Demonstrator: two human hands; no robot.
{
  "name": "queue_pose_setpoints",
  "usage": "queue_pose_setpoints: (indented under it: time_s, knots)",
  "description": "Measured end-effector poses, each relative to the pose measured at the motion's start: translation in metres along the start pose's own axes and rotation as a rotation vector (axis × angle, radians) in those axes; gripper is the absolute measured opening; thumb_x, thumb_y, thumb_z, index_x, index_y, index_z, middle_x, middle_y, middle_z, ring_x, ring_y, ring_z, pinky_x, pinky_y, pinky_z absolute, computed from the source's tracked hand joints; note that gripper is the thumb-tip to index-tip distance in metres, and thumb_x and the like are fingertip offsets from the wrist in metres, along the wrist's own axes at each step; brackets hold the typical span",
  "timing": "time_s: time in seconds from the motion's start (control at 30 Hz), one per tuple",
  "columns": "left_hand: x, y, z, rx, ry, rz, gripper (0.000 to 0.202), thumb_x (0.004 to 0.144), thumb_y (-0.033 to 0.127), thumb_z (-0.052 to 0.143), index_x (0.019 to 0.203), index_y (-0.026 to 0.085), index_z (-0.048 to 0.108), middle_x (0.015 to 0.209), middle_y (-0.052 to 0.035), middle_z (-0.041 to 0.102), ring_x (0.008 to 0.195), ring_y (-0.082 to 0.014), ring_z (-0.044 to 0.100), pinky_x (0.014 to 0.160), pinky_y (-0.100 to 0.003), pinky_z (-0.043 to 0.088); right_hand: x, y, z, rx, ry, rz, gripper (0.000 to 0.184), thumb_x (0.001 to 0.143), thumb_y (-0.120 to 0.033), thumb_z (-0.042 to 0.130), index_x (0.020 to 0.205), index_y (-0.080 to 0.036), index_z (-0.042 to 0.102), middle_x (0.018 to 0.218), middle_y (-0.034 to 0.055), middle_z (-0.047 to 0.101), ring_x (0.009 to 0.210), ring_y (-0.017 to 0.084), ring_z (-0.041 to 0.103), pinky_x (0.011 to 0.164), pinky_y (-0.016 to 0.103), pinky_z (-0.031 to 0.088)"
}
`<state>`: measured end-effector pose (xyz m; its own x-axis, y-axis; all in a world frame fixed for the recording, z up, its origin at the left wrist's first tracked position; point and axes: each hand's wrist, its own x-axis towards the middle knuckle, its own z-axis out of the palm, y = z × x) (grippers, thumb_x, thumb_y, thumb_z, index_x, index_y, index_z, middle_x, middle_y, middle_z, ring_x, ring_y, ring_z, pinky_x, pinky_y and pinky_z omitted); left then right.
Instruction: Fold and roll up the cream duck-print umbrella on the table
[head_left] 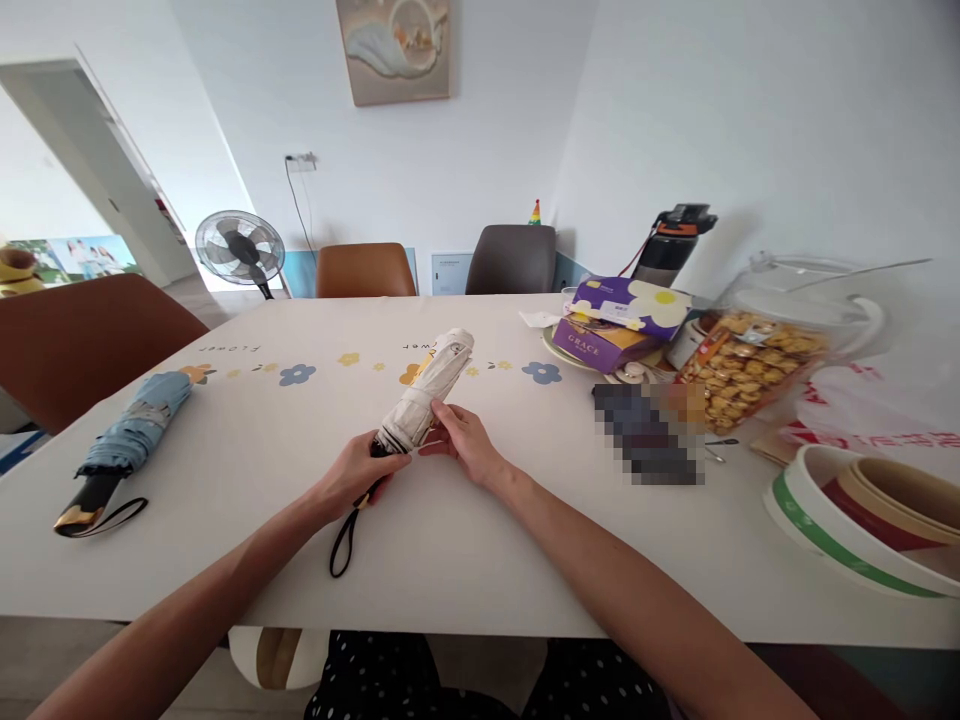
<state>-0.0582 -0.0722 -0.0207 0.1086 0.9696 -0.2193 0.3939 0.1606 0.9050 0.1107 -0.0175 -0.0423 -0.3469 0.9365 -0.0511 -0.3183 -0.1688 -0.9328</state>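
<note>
A folded white umbrella (431, 385) with a black handle and a dangling black wrist strap (343, 548) is held slanted above the middle of the table. My left hand (358, 472) is wrapped round its handle, just below the canopy. On the canopy's lower right side, the thumb and fingers of my right hand (465, 440) grip the cloth; some fingertips are hidden behind it. A pale band runs round the rolled canopy. To the left lies a folded light blue umbrella (139, 425) with a black and gold handle, untouched.
The white table (262, 580) has printed flowers. On the right stand stacked purple boxes (615, 320), a black bottle (670, 245), a snack-filled jar (757, 350), a pixelated dark item (649, 435) and tape rolls (847, 520). Chairs (365, 270) and a fan (240, 247) are beyond.
</note>
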Motion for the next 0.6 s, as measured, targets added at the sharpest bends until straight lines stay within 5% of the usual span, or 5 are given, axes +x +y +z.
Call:
queue_pose_setpoints:
  time_s: [0.4, 0.5, 0.6]
  knots:
    - [0.0095, 0.0017, 0.0024, 0.000, -0.104, 0.000, 0.025, 0.069, 0.036, 0.060, 0.074, 0.019, 0.042, 0.042, 0.0060, 0.046, 0.035, -0.0080, 0.037, 0.036, -0.021, 0.032, 0.0010, -0.0017, -0.0061, 0.145, 0.043, 0.011, 0.024, 0.069, -0.032, 0.065, 0.085, -0.014, 0.064, 0.075, 0.0051, 0.066, 0.065, 0.015, 0.062, 0.064, 0.031, 0.051]
    - [0.0077, 0.0001, 0.0055, 0.145, -0.048, 0.029, 0.024, 0.070, 0.036, 0.058, 0.082, 0.019, 0.045, 0.046, 0.0061, 0.047, 0.038, -0.0094, 0.040, 0.038, -0.021, 0.032, 0.0002, -0.0008, -0.0082, 0.132, 0.045, -0.013, 0.022, 0.068, -0.030, 0.063, 0.084, -0.015, 0.066, 0.075, 0.0043, 0.067, 0.069, 0.016, 0.062, 0.069, 0.031, 0.050]
    - [0.0059, -0.0010, 0.0088, 0.365, 0.140, 0.095, 0.030, 0.072, 0.037, 0.056, 0.095, 0.021, 0.048, 0.068, 0.0014, 0.059, 0.055, -0.0137, 0.053, 0.048, -0.024, 0.039, -0.0016, -0.0002, -0.0093, 0.133, 0.044, -0.049, 0.020, 0.067, -0.027, 0.061, 0.083, -0.016, 0.067, 0.079, 0.0038, 0.068, 0.072, 0.016, 0.062, 0.071, 0.032, 0.049]
